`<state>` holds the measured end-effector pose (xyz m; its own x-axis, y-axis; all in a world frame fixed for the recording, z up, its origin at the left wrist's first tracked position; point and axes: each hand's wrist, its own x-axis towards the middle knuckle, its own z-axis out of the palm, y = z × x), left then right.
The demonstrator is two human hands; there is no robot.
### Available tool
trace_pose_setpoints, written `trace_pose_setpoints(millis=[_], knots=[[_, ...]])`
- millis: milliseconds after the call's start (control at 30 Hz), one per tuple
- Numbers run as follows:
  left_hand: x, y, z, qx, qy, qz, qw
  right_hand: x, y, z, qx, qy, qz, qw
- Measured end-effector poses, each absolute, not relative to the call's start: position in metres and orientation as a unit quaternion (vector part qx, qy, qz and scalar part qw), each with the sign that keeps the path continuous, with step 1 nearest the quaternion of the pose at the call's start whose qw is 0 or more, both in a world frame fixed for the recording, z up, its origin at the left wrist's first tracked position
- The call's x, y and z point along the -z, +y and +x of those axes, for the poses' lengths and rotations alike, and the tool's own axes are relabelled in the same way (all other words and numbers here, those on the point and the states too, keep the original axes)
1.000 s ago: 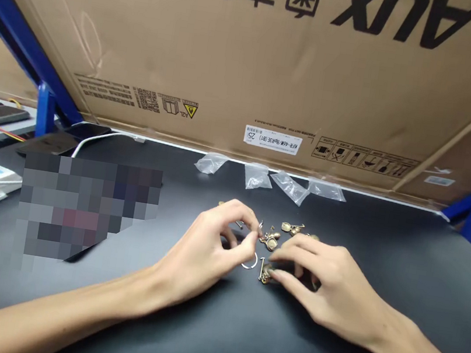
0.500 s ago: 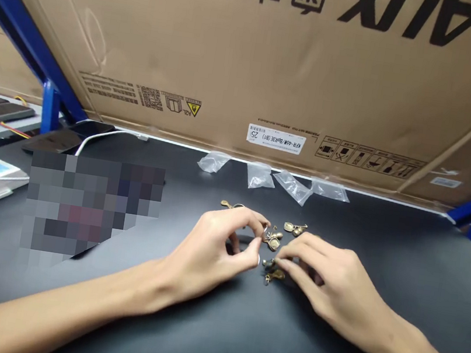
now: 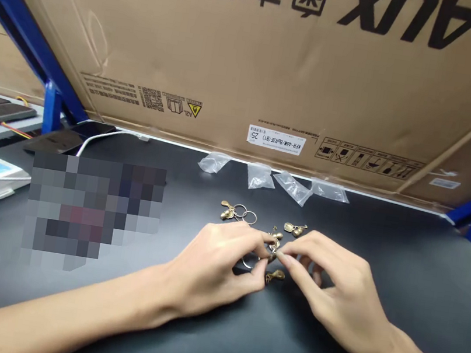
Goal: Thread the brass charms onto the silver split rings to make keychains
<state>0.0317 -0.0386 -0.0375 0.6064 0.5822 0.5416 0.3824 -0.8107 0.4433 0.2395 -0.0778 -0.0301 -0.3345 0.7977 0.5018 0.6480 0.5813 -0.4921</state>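
Observation:
My left hand (image 3: 223, 260) pinches a silver split key ring (image 3: 246, 263), part of which shows between thumb and forefinger. Opposite it, my right hand (image 3: 330, 279) grips a small dark bronze charm (image 3: 273, 256) by thumb and fingertips. The fingertips of both hands almost meet at this charm, so its shape is mostly hidden. Just below them lies a brass-coloured charm (image 3: 276, 275) on the table. Behind the fingers, a few more charms (image 3: 276, 237) are partly covered. Farther left are linked-looking key rings (image 3: 249, 218) with small bronze charms (image 3: 227, 214) beside them.
Another cluster of bronze charms (image 3: 294, 229) lies behind my right hand. Several clear plastic bags (image 3: 261, 177) rest along the back of the black table (image 3: 385, 240), before a large cardboard box (image 3: 245, 54). A white cable (image 3: 90, 140) and a blurred-out patch are at left.
My left hand has moved right, bringing the key ring up to the charm in my right hand. Key rings and charms behind the left hand are now uncovered.

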Motion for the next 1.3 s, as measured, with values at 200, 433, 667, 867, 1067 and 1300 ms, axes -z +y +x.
trace_pose_setpoints(millis=[200, 433, 667, 867, 1067, 1300], knots=[[0.039, -0.039, 0.033, -0.336, 0.309, 0.879, 0.141, 0.036, -0.078, 0.242, 0.041, -0.861, -0.376, 0.34], [0.035, -0.034, 0.032, -0.376, 0.326, 0.849, 0.179, 0.028, -0.076, 0.252, 0.075, -0.882, -0.372, 0.28], [0.035, -0.032, 0.03, -0.371, 0.319, 0.857, 0.159, 0.033, -0.071, 0.254, -0.013, -0.923, -0.355, 0.148], [0.037, -0.032, 0.031, -0.364, 0.312, 0.865, 0.149, 0.033, -0.072, 0.248, -0.119, -0.859, -0.428, 0.253], [0.039, -0.036, 0.03, -0.337, 0.283, 0.887, 0.14, 0.025, -0.077, 0.241, -0.193, -0.773, -0.501, 0.338], [0.041, -0.037, 0.031, -0.329, 0.291, 0.885, 0.156, 0.03, -0.078, 0.239, -0.093, -0.823, -0.421, 0.37]])
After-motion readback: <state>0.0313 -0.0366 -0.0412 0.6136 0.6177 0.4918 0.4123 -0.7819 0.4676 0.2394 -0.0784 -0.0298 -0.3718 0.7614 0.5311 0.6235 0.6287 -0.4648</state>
